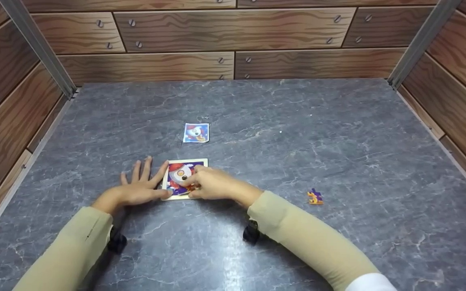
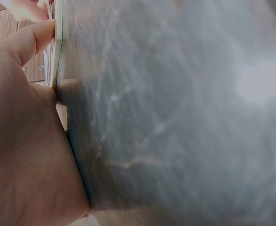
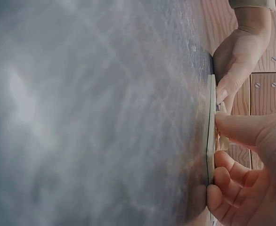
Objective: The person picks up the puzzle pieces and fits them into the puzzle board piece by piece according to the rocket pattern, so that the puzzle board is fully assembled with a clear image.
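A square jigsaw puzzle [image 1: 178,167] in a cream frame lies on the table, showing a red, white and purple picture. My left hand [image 1: 139,190] is spread flat at its left side, with the thumb on the lower left corner and the index finger along the left edge. Over the right part of the puzzle, my right hand [image 1: 212,184] has its fingers curled and pinches a small puzzle piece [image 3: 223,142], mostly hidden by the fingers. In the right wrist view, that piece stands tilted above the frame, between thumb and fingers.
A loose purple and orange puzzle piece [image 1: 315,197] lies to the right of the right forearm. Beyond the puzzle is a small picture card [image 1: 196,133] with a similar design. Wood-patterned walls [image 1: 233,30] border the grey marbled table [image 1: 281,161].
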`<state>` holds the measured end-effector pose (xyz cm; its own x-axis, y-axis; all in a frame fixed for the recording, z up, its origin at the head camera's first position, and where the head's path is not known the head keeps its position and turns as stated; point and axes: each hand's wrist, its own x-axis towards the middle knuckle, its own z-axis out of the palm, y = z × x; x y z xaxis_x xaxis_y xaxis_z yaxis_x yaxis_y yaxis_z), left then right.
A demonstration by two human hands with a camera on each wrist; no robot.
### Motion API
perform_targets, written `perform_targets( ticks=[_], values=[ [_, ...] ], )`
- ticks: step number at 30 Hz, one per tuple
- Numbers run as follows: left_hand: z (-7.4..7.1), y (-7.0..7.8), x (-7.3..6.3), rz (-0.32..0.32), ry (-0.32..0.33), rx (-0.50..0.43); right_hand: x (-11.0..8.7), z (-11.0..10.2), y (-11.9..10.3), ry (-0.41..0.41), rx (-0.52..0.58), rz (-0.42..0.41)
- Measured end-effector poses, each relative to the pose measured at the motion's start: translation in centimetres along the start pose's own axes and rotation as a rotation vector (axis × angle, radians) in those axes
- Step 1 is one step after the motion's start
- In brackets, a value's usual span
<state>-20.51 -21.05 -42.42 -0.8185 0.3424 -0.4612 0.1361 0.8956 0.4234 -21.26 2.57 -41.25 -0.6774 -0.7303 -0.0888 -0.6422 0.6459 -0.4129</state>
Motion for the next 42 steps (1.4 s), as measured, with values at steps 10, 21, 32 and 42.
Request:
perform_targets(
  ticks=[10,21,32,42],
  values=[
    [-0.11,0.11,-0.06,0.01,0.003,0.004,-0.14,0.17,0.19,0.038,-0.003,-0.044],
    [-0.2,0.19,-0.08,0.011,-0.002,-0.002,-0.01,0.12,0.15,0.094,0.022,-0.025],
    [-0.05,0.14,-0.16,0.006,-0.001,0.01,0.24,0.32,0.21,0.101,0.04,-0.011],
    [-0.02,0.21,-0.23,0.007,0.006,0.001,-0.25,0.14,0.1,0.066,-0.021,-0.089]
  ],
)
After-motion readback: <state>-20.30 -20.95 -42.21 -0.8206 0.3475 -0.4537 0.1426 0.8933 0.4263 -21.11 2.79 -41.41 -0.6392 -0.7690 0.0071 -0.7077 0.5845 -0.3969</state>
